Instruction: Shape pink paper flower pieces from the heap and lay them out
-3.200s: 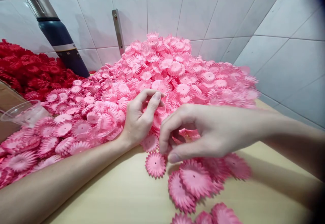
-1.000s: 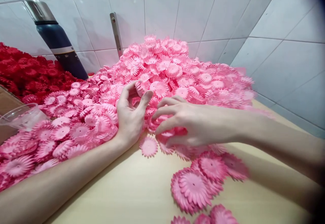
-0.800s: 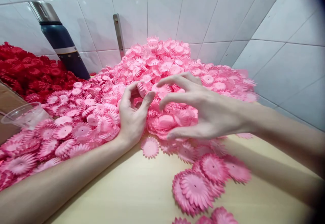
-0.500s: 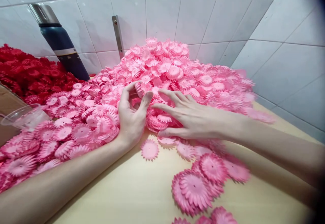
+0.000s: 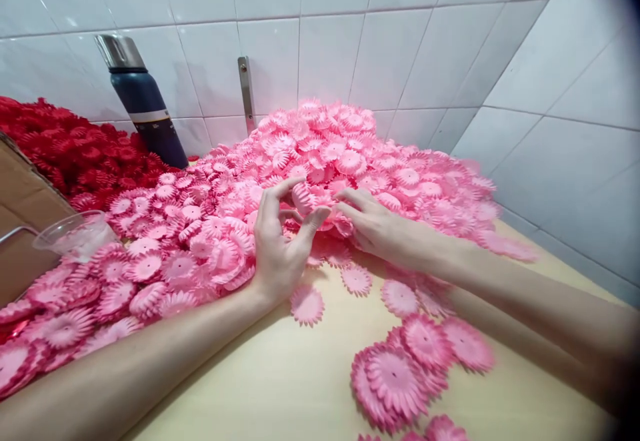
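Observation:
My left hand (image 5: 283,247) is curled at the front of a heap of pink artificial flower discs (image 5: 345,161). Between its thumb and fingers it grips a small stack of pink flower discs (image 5: 303,197), their ruffled edges showing. Close by on the right, my right hand (image 5: 373,221) has its fingers bent together at more pink discs (image 5: 341,223). It seems to pinch one there, though the fingertips partly cover it. A single pink disc (image 5: 307,305) lies flat on the table below my left hand.
Loose darker-pink discs (image 5: 395,377) lie on the pale table (image 5: 260,374) in front. A dark blue bottle (image 5: 150,111) leans in view at the back left beside red flower discs (image 5: 95,154). A clear plastic cup (image 5: 77,234) and a cardboard box (image 5: 25,214) are at left; tiled wall behind.
My right hand has gone from spread fingers to bent, gathered ones. My left hand still grips its discs. Some discs at the heap's front edge have shifted, and the view has tilted up.

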### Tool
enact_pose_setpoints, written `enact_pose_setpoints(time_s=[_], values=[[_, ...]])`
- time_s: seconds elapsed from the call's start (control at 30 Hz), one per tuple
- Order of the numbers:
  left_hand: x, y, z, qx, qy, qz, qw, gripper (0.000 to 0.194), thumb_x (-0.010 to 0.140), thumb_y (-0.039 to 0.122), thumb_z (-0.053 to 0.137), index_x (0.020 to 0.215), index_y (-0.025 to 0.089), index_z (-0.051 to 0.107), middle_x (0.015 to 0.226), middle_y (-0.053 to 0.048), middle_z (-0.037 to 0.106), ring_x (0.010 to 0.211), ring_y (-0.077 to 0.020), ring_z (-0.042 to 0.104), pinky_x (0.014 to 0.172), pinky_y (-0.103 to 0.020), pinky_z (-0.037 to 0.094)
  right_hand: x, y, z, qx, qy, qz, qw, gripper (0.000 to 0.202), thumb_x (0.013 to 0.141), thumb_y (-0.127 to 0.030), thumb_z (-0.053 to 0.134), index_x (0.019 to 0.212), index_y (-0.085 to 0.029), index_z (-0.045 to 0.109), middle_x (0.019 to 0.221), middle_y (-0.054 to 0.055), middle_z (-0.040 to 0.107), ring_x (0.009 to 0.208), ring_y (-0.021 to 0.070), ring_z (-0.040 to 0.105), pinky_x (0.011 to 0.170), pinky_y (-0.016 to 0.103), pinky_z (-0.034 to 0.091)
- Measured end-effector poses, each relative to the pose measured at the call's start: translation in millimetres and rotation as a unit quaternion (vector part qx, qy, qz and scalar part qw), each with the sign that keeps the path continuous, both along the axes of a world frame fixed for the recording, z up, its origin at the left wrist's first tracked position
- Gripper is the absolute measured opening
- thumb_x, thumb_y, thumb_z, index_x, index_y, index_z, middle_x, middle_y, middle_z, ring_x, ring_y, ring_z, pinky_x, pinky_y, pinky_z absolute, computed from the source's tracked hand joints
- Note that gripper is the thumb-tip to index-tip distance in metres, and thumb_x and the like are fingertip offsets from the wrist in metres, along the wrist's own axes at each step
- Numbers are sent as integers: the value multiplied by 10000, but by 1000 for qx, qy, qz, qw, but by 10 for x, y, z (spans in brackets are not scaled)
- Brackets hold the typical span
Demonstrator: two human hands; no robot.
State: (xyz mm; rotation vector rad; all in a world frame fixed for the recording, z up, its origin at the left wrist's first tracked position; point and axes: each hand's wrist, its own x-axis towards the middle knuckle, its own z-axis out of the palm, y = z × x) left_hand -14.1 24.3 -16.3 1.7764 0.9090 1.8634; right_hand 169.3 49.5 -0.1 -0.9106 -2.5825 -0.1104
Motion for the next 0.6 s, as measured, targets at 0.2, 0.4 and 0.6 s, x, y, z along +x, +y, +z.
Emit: enact_pose_setpoints(time_s=[0.2, 0.4, 0.6], values=[[-14, -34, 12, 22, 13, 13, 1000, 354, 817, 308, 695, 1137, 250, 555, 965, -23, 539, 832, -144, 535, 779, -306, 492, -29, 79, 415, 125, 108, -31, 986, 252, 856, -74, 369, 984, -178, 560, 1058, 173, 545, 1001, 290, 570, 859, 469, 495], [-24, -61, 45, 30, 28, 13, 999, 340, 822, 335, 684, 1120, 248, 545, 922, -25, 548, 807, -152, 531, 733, -306, 490, -332, 432, 1081, 198, 216, -123, 948, 140, 923, -233, 441, 899, -215, 578, 1136, 172, 538, 1074, 263, 527, 988, 399, 412], [-40, -44, 37, 6, 31, -3, 1000, 366, 820, 358, 683, 1135, 240, 541, 920, -28, 552, 789, -149, 537, 740, -311, 497, -683, 1256, 1417, 18, 204, -167, 964, 746, 885, -503, 539, 1488, -205, 216, 1532, 152, 264, 1366, 350, 348, 1096, 501, 305]])
